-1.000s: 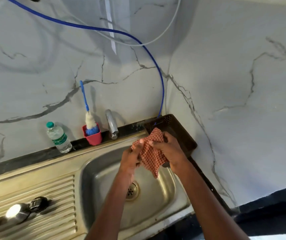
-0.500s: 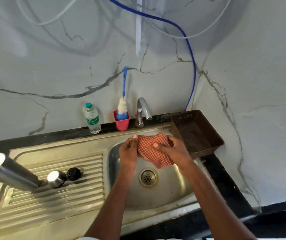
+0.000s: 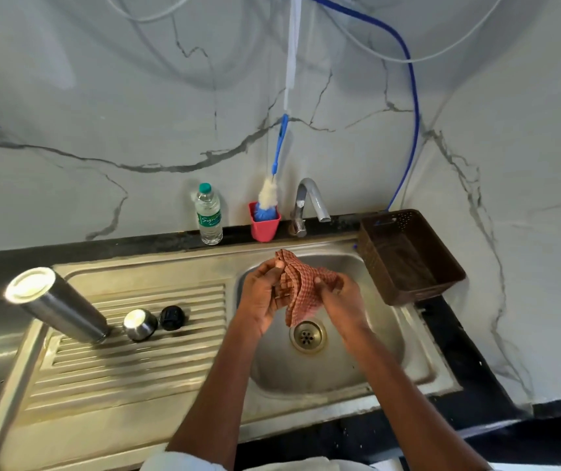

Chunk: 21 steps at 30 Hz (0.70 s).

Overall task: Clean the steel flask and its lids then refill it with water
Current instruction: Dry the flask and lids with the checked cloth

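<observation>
Grey-veined white marble walls [image 3: 102, 96] meet in a corner above a black countertop [image 3: 459, 351].

One wide-angle view from the person's head looks forward and steeply down, close over the stainless steel sink basin [image 3: 333, 365] at centre. The ribbed steel draining board [image 3: 129, 351] spreads left, the grey-veined white marble wall [image 3: 102, 107] rises far, bending at the edges.

We find the flask [image 3: 58, 305] on the drainboard [image 3: 129, 362], left of the basin [image 3: 384, 341]; the steel lid [image 3: 140, 324] and stopper [image 3: 172, 317] sit just right of it. Behind the sink stand the bottle [image 3: 208, 215], brush cup [image 3: 264, 226] and tap [image 3: 309, 205]. The basket [image 3: 449, 266] sits right of the basin. Both hands hold the cloth [image 3: 301, 283] over the basin
</observation>
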Motion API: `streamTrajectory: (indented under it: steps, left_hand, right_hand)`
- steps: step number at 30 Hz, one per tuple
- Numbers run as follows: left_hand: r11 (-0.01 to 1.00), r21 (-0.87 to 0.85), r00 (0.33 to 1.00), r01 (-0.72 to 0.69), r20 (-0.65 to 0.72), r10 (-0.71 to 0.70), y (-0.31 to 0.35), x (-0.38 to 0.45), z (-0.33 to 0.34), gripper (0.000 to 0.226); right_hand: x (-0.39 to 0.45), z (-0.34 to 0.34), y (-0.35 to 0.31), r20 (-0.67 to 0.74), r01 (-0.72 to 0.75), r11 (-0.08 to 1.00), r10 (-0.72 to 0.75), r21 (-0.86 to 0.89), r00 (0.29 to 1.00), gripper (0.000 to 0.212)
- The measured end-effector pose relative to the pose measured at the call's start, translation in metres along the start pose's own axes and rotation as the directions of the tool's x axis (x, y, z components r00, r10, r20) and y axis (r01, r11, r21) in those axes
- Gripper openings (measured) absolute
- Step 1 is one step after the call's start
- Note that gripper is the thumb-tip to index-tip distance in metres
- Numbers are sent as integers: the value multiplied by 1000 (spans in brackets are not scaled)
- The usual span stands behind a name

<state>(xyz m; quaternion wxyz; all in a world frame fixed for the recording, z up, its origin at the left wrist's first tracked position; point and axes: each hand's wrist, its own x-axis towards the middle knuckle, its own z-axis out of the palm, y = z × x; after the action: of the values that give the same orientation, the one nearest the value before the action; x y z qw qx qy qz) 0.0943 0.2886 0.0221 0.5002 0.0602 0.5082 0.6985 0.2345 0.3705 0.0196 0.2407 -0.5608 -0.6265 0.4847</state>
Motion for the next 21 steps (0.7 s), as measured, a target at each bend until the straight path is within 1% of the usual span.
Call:
streamTrajectory:
  steps: [1,2,5,6,7,8,10,11,12,13,14,15,17,19,21]
  left_hand:
    - [1000,14,1000,-15,-25,15,2,0,1,27]
    - [999,35,998,-35,-47,37,4,2,0,26]
    - [990,96,992,-100,-64,106,12,-1,4,14]
    - [985,118,989,-128,-63,136,15,-2,6,10]
    - [976,148,984,-157,-65,168,17,-4,9,8]
    - [966,182,978,-186,-62,200,17,-4,13,6]
    - [942,245,968,-229,-48,247,15,-6,20,7]
    - [929,276,963,-248,-38,268,14,-8,22,8]
    - [915,306,958,-262,-36,286,13,-9,23,9]
    - [912,315,955,-263,-49,292,11,-10,23,9]
    - [916,309,954,-254,-75,290,11,-11,20,7]
    - [935,268,957,-232,-109,268,11,-12,17,4]
    - [971,168,965,-169,-174,198,13,-13,9,10]
    - [983,126,972,-136,-173,157,14,-17,2,11]
    - [990,87,984,-115,-126,125,14,-23,-3,7]
  right_hand:
    - [-1,1,0,-32,67,996,-70,-64,997,53]
    - [0,2,1,-45,119,989,-123,-84,991,62]
    - [0,1,-7,-30,179,983,-181,-44,983,88]
    - [-3,-1,-14,6,208,977,-208,-55,978,94]
    - [-4,-2,-21,73,222,973,-218,-56,973,95]
    - [-5,-3,-27,165,231,973,-226,-14,960,89]
    - [-4,-4,-31,344,172,975,-212,143,915,57]
    - [-3,-3,-29,388,112,971,-189,213,902,41]
    - [-1,-4,-27,410,39,962,-152,271,899,29]
    - [0,-6,-23,433,-35,947,-112,318,895,22]
    - [1,-7,-17,454,-90,932,-86,351,887,19]
    - [4,-7,-11,469,-134,918,-61,373,881,20]
    - [8,-8,-3,466,-218,892,9,397,885,19]
    - [10,-6,4,463,-258,889,60,378,884,15]
    - [8,-3,5,473,-270,882,61,387,879,13]
